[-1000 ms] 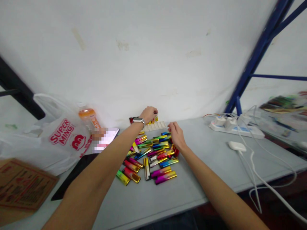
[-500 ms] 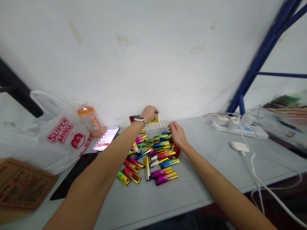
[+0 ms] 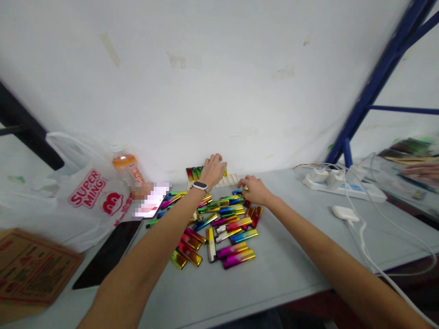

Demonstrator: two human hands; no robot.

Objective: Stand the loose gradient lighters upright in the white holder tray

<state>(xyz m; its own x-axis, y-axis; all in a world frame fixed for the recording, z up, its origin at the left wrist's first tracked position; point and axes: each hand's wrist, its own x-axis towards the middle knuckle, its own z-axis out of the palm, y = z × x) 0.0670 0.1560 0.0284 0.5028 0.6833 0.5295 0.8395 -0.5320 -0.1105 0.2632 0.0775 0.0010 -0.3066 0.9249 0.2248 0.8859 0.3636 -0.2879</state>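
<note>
Many shiny two-tone lighters (image 3: 235, 250) lie in a loose pile on the grey table. Behind them, against the wall, sits a white slotted tray (image 3: 231, 179) with a row of lighters standing upright at its left end. My left hand (image 3: 213, 170), with a band on the wrist, is over the tray, its fingers closed on a yellow-ended lighter (image 3: 225, 172); the hand covers part of the row. At the pile's back right edge, my right hand (image 3: 255, 189) has its fingers curled down on a lighter, mostly hidden beneath them, next to a blue lighter (image 3: 236, 193).
To the left are a white plastic bag (image 3: 89, 196), an orange drink bottle (image 3: 126, 167), a lit phone (image 3: 154, 201), a dark tablet (image 3: 108, 256) and a cardboard box (image 3: 34, 265). A power strip (image 3: 346, 185) and white charger (image 3: 345, 213) with cables lie right. Another person's hand (image 3: 423, 171) shows far right.
My left hand has turned and shifted slightly, uncovering more upright lighters at the tray's left. My right hand's fingers have curled further down at the pile. The view has shifted a little.
</note>
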